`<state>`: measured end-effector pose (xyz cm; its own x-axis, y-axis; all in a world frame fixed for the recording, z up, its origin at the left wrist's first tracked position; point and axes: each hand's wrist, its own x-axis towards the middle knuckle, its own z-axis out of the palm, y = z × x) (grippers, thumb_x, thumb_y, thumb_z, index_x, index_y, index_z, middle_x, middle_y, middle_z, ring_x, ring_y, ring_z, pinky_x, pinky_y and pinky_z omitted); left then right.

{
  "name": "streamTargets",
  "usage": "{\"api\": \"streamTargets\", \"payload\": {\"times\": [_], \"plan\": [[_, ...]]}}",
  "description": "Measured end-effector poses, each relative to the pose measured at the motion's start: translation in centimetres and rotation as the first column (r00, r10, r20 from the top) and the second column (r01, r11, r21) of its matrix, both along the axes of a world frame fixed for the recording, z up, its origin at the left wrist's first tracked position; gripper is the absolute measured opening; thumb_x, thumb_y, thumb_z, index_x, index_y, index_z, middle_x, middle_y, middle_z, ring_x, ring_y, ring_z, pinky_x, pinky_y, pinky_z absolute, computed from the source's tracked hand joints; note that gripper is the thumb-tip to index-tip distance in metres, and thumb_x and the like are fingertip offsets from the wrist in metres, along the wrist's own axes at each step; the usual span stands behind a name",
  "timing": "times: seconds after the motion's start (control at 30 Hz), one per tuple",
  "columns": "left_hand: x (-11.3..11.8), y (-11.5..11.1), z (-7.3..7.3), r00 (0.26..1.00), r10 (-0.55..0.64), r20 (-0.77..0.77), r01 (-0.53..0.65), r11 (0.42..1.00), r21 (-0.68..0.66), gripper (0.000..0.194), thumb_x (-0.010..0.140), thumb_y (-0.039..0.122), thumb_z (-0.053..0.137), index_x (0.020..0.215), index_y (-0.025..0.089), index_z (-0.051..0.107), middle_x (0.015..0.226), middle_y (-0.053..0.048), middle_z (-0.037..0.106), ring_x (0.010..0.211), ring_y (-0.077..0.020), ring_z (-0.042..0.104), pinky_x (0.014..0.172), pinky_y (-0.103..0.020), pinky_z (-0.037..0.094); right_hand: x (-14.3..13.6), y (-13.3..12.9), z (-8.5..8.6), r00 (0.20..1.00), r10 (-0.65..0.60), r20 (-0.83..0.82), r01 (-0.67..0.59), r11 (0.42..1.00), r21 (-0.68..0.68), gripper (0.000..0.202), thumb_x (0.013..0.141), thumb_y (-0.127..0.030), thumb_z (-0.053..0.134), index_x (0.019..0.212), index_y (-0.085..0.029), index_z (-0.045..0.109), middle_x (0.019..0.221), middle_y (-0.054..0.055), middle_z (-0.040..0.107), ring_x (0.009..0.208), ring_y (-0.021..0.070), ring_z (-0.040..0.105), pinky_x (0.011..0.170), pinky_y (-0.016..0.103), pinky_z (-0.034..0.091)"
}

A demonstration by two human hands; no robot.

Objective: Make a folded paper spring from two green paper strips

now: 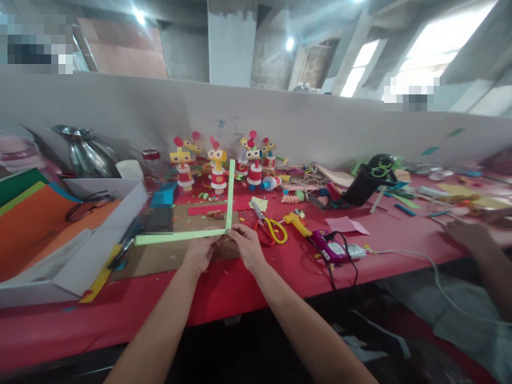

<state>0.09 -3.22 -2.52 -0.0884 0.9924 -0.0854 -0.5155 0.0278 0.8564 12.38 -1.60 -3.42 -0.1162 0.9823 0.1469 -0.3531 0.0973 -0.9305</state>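
Observation:
Two pale green paper strips meet at a right angle between my hands. One paper strip (180,236) stretches out to the left, while the other strip (231,192) points up and away. My left hand (202,249) pinches them just below the corner. At the corner itself, my right hand (247,246) grips with thumb and fingers. Beneath my hands lies a brown cardboard sheet (160,261). Scissors (274,229) with red and yellow handles rest right of my right hand. Behind the strips, a small folded paper spring (216,214) lies on the cardboard.
Several paper-cup figures (218,170) stand along the partition. A yellow glue gun (298,224) and a purple power strip (332,248) with cords lie to the right. At left is a white box (100,256) holding coloured paper. A co-worker's hand (464,234) is at far right.

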Motion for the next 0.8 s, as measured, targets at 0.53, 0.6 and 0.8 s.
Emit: {"api": "streamTargets", "payload": {"times": [0.53,0.6,0.8], "plan": [[-0.1,0.5,-0.8,0.986,0.117,-0.118,-0.108,0.991,0.081,0.035,0.046,0.027,0.084,0.075,0.014,0.069,0.063,0.000,0.066,0.056,-0.0087,0.056,0.058,-0.021,0.042,0.0,0.1,-0.9,0.984,-0.066,0.167,0.038,0.985,0.166,0.022,0.068,-0.034,0.070,0.086,-0.023,0.075,0.089,0.004,0.071,0.084,0.0218,0.064,0.080,0.036,0.050],[-0.1,0.6,-1.0,0.982,0.145,-0.125,-0.134,0.987,0.087,0.035,0.047,0.028,0.084,0.077,0.014,0.069,0.063,0.000,0.066,0.057,-0.0091,0.056,0.059,-0.022,0.043,-0.2,0.0,-0.9,0.989,-0.038,0.142,0.014,0.986,0.164,0.026,0.066,-0.034,0.072,0.089,-0.022,0.074,0.092,0.004,0.071,0.087,0.0222,0.063,0.082,0.036,0.050],[0.2,0.6,-0.9,0.986,0.136,-0.101,-0.131,0.990,0.056,0.040,0.047,0.029,0.084,0.080,0.013,0.070,0.067,-0.002,0.068,0.060,-0.0118,0.060,0.064,-0.026,0.047,-0.5,-0.3,-0.4,0.997,-0.068,0.026,0.068,0.998,-0.002,0.025,0.065,-0.035,0.073,0.082,-0.017,0.072,0.073,0.003,0.070,0.069,0.0186,0.063,0.070,0.034,0.052]]}}
